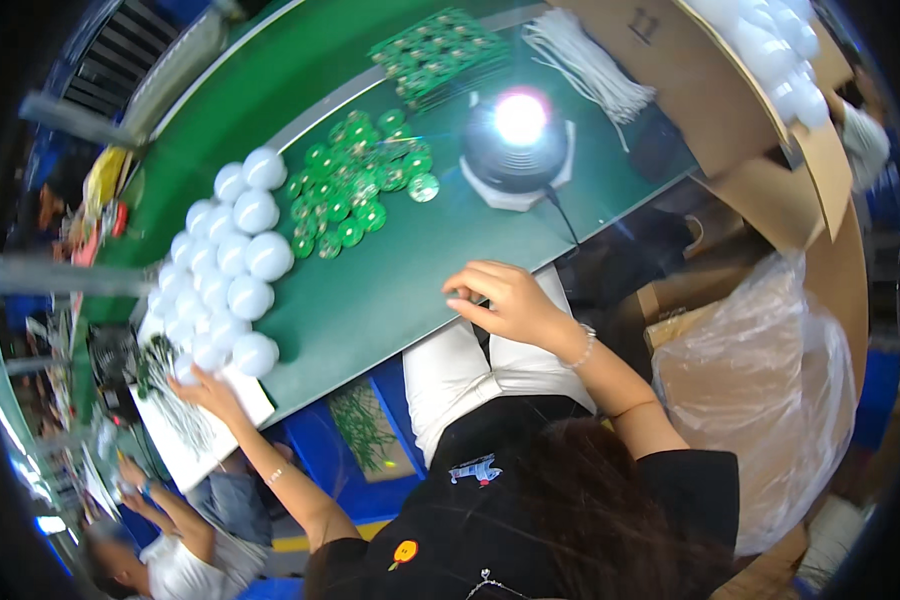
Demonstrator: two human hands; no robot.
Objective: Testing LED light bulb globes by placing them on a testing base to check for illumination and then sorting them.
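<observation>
Many white bulb housings [232, 268] lie heaped along the left of the green bench [400, 280], and beside them I see a loose pile of round green circuit boards [355, 185], with a stacked panel of more boards [435, 50] and a bundle of white wires [585, 65] farther back. My left hand [208, 385] reaches to the near end of the bulb heap, fingers spread and touching one housing beside the white tray [205, 430]; I cannot tell whether it has closed on it. My right hand [505, 300] hovers at the bench's near edge with fingertips pinched together, though whatever small part sits between them is too tiny to make out. One lit lamp glows on the black test stand [518, 145]. Judging by the piles, I reckon most housings and boards remain unjoined, so plenty of work is left.
</observation>
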